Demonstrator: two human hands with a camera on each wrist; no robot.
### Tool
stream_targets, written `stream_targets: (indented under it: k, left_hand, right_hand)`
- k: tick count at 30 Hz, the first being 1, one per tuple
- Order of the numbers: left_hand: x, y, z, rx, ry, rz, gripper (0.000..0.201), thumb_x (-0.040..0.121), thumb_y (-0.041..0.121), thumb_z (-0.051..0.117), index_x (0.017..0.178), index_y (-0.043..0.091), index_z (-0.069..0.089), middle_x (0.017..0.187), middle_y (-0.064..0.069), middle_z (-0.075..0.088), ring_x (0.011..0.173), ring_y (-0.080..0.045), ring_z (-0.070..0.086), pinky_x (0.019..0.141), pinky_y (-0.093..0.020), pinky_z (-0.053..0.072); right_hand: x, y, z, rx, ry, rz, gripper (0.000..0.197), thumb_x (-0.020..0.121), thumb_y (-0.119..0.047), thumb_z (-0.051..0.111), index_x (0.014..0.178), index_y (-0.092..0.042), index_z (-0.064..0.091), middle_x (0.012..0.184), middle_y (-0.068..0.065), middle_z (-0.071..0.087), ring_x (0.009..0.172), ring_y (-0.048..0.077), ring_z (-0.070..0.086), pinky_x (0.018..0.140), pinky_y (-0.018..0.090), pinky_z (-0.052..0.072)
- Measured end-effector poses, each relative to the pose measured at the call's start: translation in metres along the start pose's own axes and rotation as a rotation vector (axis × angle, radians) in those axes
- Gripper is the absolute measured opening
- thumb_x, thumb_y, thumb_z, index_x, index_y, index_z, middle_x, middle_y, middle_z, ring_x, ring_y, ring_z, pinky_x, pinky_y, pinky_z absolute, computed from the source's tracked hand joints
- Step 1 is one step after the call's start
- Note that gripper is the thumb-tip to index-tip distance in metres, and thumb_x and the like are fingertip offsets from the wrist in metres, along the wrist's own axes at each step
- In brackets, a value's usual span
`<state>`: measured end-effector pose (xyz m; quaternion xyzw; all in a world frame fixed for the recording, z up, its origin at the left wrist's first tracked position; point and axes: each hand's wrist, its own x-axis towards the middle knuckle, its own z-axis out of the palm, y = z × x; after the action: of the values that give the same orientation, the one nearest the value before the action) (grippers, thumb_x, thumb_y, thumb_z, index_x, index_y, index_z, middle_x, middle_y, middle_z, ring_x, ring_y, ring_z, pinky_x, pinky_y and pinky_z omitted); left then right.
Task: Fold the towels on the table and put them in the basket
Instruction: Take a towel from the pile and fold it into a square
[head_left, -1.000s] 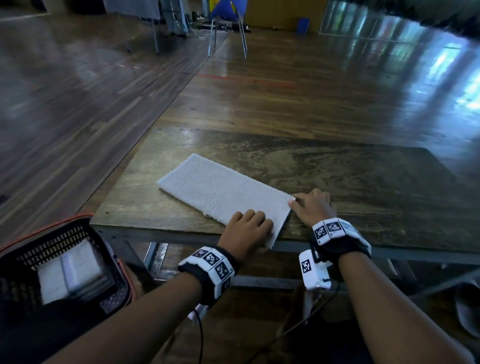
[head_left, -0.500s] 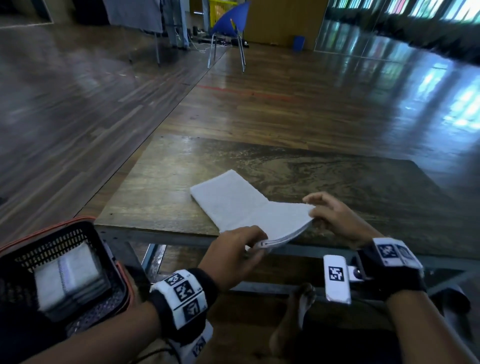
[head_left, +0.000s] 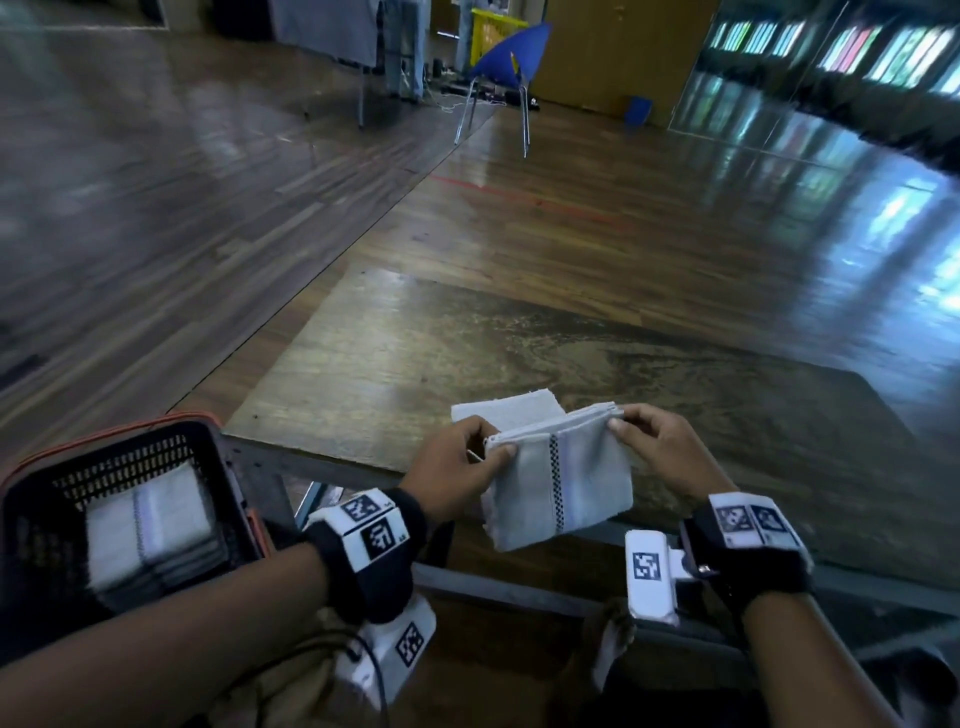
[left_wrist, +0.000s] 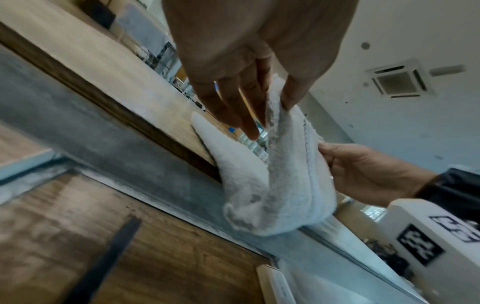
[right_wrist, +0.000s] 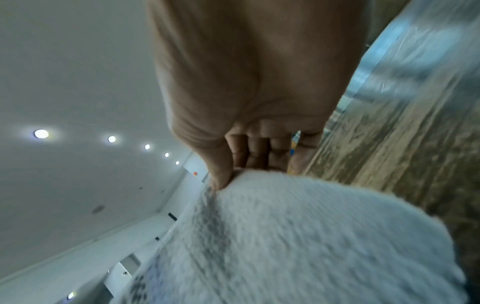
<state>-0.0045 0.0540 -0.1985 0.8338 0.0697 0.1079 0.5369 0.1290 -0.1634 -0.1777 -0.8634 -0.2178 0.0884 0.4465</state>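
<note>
While both hands are pinching top corners, white terry towel with checkered stripe (head_left: 558, 475) is hanging over wooden table edge (head_left: 332, 460): left hand (head_left: 457, 467), right hand (head_left: 655, 448). Soft, light, floppy (probably sagging mid-span); grip corners. Black mesh basket (head_left: 130, 457) left.

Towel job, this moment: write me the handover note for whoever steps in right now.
Left hand: pinches the towel's left top corner.
Right hand: pinches its right top corner.
Towel: half folded, its near part lifted and hanging over the table's front edge, its far part on the tabletop.
Basket: at the person's left, below table level, with folded towels stacked inside.
Done: earlier towels folded and in the basket.
Left: finish this fold, then place the towel in the basket.
</note>
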Motion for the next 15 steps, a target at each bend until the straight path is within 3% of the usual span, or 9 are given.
stream_targets:
  k: [3, 6, 9, 11, 15]
  left_hand:
    - [0.027, -0.015, -0.008, 0.154, 0.031, -0.018, 0.014, 0.088, 0.03, 0.06, 0.08, 0.019, 0.057, 0.079, 0.001, 0.062, 0.074, -0.014, 0.057, 0.062, -0.024, 0.041]
    - [0.052, -0.03, -0.011, 0.308, 0.043, -0.074, 0.019, 0.088, 0.033, 0.057, 0.081, 0.016, 0.056, 0.08, -0.003, 0.063, 0.078, -0.022, 0.06, 0.065, -0.03, 0.044]
    - [0.07, -0.043, -0.014, 0.424, 0.046, -0.158, 0.022, 0.087, 0.038, 0.054, 0.084, 0.017, 0.057, 0.088, -0.006, 0.065, 0.084, -0.025, 0.059, 0.07, -0.034, 0.047]
    - [0.077, -0.046, -0.014, 0.474, 0.043, -0.172, 0.023, 0.088, 0.04, 0.053, 0.085, 0.018, 0.057, 0.091, -0.005, 0.064, 0.087, -0.025, 0.059, 0.072, -0.034, 0.047]
    - [0.088, -0.053, -0.017, 0.579, 0.019, -0.114, 0.024, 0.089, 0.04, 0.05, 0.09, 0.017, 0.057, 0.101, -0.006, 0.059, 0.095, -0.026, 0.056, 0.071, -0.031, 0.042]
  right_hand:
    - [0.024, 0.002, 0.022, -0.108, 0.066, 0.057, 0.012, 0.092, -0.024, 0.056, 0.099, -0.021, 0.066, 0.089, -0.011, 0.063, 0.078, -0.003, 0.056, 0.063, 0.015, 0.042]
    - [0.048, 0.004, 0.044, -0.224, 0.155, 0.106, 0.022, 0.092, -0.027, 0.055, 0.103, -0.012, 0.067, 0.099, 0.003, 0.069, 0.091, 0.017, 0.062, 0.077, 0.027, 0.044]
    - [0.066, 0.004, 0.063, -0.284, 0.215, 0.137, 0.023, 0.092, -0.03, 0.054, 0.102, -0.014, 0.067, 0.103, 0.007, 0.07, 0.099, 0.026, 0.062, 0.089, 0.037, 0.048]
    - [0.072, 0.002, 0.068, -0.326, 0.239, 0.157, 0.023, 0.092, -0.032, 0.054, 0.101, -0.016, 0.067, 0.103, 0.007, 0.07, 0.099, 0.028, 0.063, 0.09, 0.041, 0.048]
    - [0.081, 0.005, 0.076, -0.453, 0.265, 0.149, 0.024, 0.092, -0.033, 0.053, 0.097, -0.016, 0.069, 0.101, 0.007, 0.071, 0.094, 0.03, 0.064, 0.085, 0.039, 0.049]
